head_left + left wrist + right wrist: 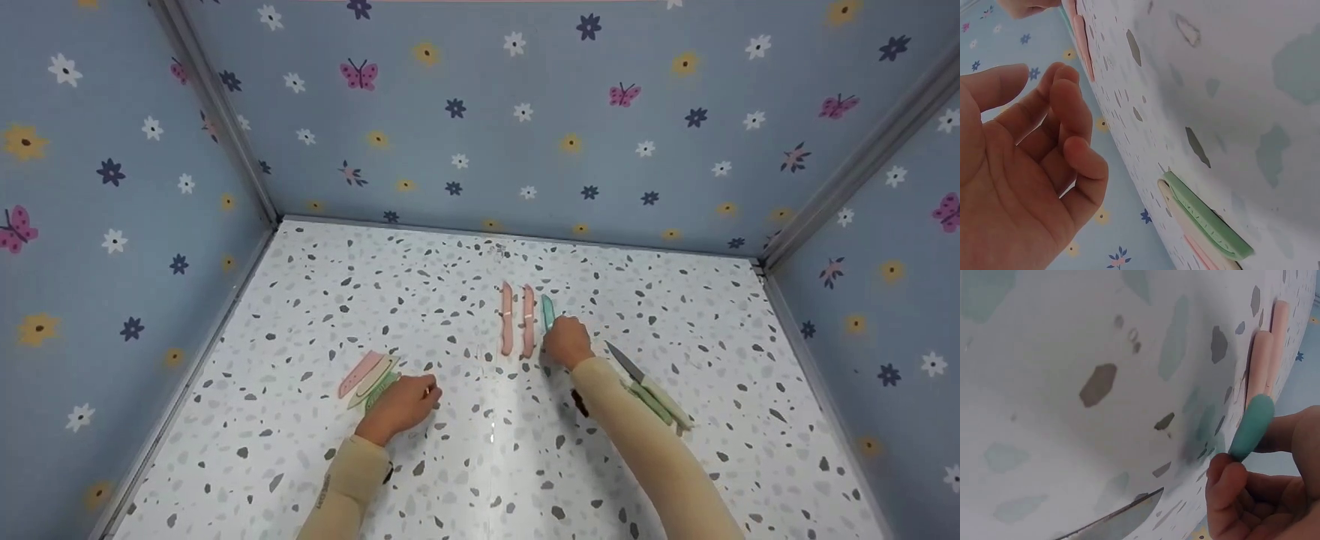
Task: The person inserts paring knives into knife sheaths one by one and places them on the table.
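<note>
My right hand [568,341] pinches a slim teal tool [547,306] between thumb and fingers; its rounded end shows in the right wrist view, while its far part lies at the table surface. Just left of it, two slim pink tools [507,330] lie parallel, each with a pale band. My left hand [405,405] hovers with loosely curled fingers, holding nothing. Beside it lie flat knife covers: pink [361,373], cream [377,378] and green [1207,216], the green one partly hidden by the hand in the head view.
Right of my right forearm lie a knife [667,401] with a bare blade and cream handle, and a green handle [651,403] partly hidden by the sleeve. The speckled table [420,277] meets flowered blue walls [517,165] at the back and sides.
</note>
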{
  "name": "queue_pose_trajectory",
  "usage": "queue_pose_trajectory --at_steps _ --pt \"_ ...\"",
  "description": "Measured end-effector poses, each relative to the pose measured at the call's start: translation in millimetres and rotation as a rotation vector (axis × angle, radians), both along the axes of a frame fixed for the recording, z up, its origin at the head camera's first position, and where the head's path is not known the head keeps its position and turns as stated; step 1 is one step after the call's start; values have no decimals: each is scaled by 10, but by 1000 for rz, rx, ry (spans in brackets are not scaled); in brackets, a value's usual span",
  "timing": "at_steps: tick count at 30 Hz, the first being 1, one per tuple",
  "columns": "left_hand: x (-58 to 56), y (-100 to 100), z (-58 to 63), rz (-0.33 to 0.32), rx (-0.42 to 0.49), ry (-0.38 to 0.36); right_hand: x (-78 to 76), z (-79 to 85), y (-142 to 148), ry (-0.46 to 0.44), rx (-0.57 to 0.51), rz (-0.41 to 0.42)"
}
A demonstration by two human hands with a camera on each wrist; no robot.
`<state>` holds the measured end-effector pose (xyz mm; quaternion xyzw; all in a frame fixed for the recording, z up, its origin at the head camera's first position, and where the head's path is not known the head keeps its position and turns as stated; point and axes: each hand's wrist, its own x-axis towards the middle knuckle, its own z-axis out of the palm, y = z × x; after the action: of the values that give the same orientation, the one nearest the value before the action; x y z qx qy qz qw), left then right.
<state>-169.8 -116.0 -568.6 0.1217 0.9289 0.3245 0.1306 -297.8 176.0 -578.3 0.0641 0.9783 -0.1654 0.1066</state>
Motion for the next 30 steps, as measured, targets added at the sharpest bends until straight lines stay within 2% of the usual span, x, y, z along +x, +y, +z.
queue_pose_trajectory --at_steps 5,10,15,20,26,30 --pt "12 12 3 7 5 1 -29 -43 -44 -9 -50 -25" --pt "34 54 -37 -8 -4 2 -32 -97 -61 35 -65 -1" --pt "43 85 -60 -28 6 0 -29 -145 -69 82 -41 42" --pt "38 99 -50 -37 16 23 -32 -194 -57 106 -9 52" --pt "14 73 -15 -24 2 4 -10 -150 -70 53 -35 35" --pt "-12 23 10 1 -2 -13 38 -65 -76 37 29 87"
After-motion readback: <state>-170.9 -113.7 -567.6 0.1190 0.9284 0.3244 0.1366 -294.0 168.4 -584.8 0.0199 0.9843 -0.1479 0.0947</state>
